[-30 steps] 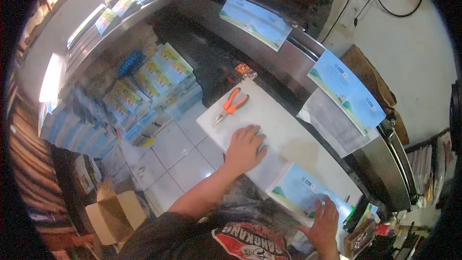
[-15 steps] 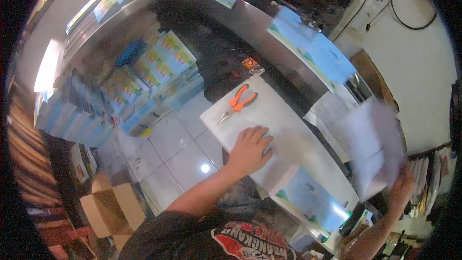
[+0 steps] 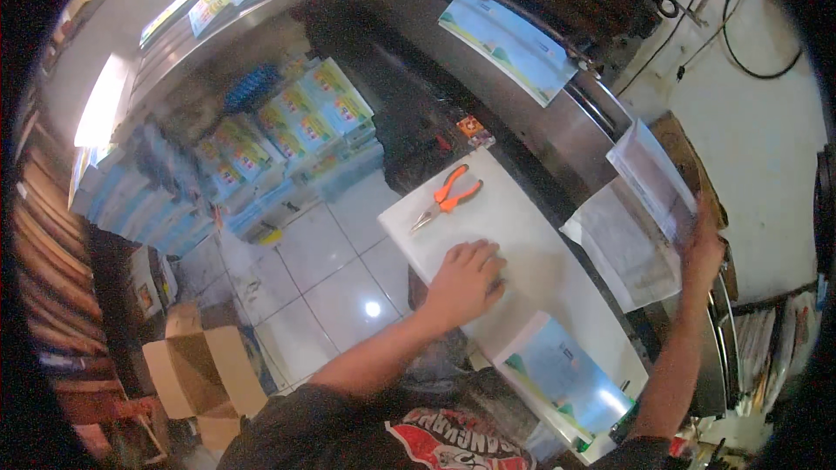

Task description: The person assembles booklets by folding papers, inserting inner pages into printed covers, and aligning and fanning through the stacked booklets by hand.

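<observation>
Blue sheet (image 3: 509, 45) placed, pale sheet (image 3: 653, 178) being gripped by right hand (image 3: 702, 252), nothing by flat left hand (image 3: 468, 283); stack (image 3: 570, 374) being left untouched.

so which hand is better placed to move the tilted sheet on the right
Likely the right: the right hand appears to hold the near end of the sheet. The left hand lies on the white table, apart from the sheet and nearer the orange-handled pliers.
</observation>
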A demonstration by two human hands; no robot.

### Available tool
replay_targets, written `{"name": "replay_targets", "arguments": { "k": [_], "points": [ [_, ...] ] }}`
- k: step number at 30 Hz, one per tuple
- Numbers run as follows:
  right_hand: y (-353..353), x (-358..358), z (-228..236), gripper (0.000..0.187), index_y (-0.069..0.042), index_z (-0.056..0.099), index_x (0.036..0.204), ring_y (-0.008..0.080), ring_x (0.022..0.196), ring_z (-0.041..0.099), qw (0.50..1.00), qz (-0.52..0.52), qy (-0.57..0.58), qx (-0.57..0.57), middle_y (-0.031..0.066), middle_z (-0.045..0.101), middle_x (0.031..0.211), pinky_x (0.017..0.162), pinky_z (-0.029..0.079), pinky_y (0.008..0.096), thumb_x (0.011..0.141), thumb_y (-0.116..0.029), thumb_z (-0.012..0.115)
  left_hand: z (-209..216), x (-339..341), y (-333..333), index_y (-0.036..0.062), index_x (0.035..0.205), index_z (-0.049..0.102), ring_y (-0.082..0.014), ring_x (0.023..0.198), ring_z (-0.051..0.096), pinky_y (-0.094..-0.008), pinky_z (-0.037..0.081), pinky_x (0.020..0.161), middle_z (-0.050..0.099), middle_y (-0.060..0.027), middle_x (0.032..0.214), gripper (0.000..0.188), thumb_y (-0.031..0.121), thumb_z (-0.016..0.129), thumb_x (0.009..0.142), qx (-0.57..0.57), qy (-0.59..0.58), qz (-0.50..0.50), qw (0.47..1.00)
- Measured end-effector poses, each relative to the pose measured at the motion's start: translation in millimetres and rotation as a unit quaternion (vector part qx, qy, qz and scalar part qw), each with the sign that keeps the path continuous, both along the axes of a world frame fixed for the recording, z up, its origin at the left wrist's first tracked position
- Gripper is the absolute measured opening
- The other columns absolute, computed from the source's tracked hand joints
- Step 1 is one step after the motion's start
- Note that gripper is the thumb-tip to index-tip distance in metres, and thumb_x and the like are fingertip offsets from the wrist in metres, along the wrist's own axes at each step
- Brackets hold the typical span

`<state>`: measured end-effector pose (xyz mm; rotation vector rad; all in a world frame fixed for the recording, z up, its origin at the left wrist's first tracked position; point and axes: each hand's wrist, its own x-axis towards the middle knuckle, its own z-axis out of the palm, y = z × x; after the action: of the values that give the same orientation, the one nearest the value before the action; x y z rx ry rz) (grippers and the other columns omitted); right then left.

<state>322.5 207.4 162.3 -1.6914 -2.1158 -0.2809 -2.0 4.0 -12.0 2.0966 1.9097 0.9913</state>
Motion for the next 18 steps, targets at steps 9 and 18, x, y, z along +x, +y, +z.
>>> {"name": "replay_targets", "arguments": {
  "k": [9,18],
  "points": [
    [40,62,165,0.043,-0.019,0.052,0.138,0.0274,0.114,0.061,0.900,-0.064,-0.053,0.427,0.0067,0.060,0.131,0.090,0.051,0.0359,0.097,-0.007,0.042,14,3,4,0.0092,0.108,0.067,-0.0299,0.123,0.051,-0.0465,0.037,0.103,0.059,-0.0109,0.126,0.033,0.028,0.070,0.081,0.010,0.005,0.012,1.000],
    [-26,-15,-42,0.047,-0.008,0.056,0.130,0.0321,0.131,0.047,0.979,0.111,-0.161,0.059,0.0136,0.051,0.141,0.109,0.040,0.0431,0.084,0.000,0.050,16,4,5,0.0093,0.107,0.066,-0.0306,0.120,0.052,-0.0461,0.039,0.100,0.059,-0.0112,0.124,0.032,0.025,0.070,0.079,0.042,-0.002,-0.013,0.999]
  ]
}}
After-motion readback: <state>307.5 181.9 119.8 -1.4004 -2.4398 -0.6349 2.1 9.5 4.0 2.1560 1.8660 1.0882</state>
